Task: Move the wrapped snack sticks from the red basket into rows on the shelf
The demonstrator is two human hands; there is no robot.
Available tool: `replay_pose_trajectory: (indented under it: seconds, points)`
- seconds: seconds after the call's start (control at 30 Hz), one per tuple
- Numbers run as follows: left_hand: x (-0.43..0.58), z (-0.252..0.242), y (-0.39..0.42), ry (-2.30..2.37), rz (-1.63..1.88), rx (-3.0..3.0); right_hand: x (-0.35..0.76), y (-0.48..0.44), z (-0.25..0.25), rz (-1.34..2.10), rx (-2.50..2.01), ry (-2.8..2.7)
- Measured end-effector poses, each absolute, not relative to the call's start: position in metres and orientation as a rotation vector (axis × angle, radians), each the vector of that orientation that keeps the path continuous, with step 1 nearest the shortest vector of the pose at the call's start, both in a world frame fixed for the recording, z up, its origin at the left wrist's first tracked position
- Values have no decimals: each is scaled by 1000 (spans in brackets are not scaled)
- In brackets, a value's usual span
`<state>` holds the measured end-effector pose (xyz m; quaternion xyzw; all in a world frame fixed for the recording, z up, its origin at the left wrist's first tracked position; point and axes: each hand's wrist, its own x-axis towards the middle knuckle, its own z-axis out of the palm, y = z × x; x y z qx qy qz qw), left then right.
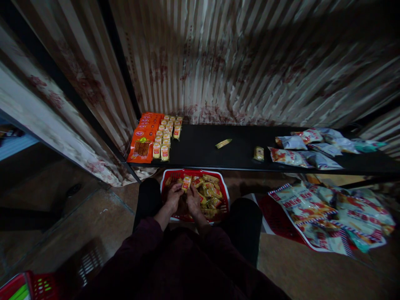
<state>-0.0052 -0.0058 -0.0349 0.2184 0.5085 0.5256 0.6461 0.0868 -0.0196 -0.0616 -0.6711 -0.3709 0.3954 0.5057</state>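
Between my two hands is a small yellow snack packet (186,183) with a red and white label, held upright over a red basket (227,189). My left hand (173,197) pinches its left side, and my right hand (193,201) grips it from the right. Below them, the white-rimmed basket holds many more wrapped yellow packets (212,189). On the black shelf (200,156) just beyond, similar packets (164,139) stand in rows beside overlapping orange snack bags (143,139). Two loose packets, one narrow (223,143) and one squat (258,153), lie farther right on the shelf.
Several silvery and red-striped snack bags (290,157) lie at the shelf's right end. Below them, a second red basket (281,221) is heaped with larger bags (306,204). Another red basket (40,285) is at lower left. A striped curtain (218,62) hangs behind the shelf.
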Motion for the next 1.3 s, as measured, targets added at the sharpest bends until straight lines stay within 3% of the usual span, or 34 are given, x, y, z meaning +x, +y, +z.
replay_pose_trajectory:
  seconds: [1.3]
  points:
    - [-10,30,45,1130,1323,931,80,26,31,676,-1623,-1152]
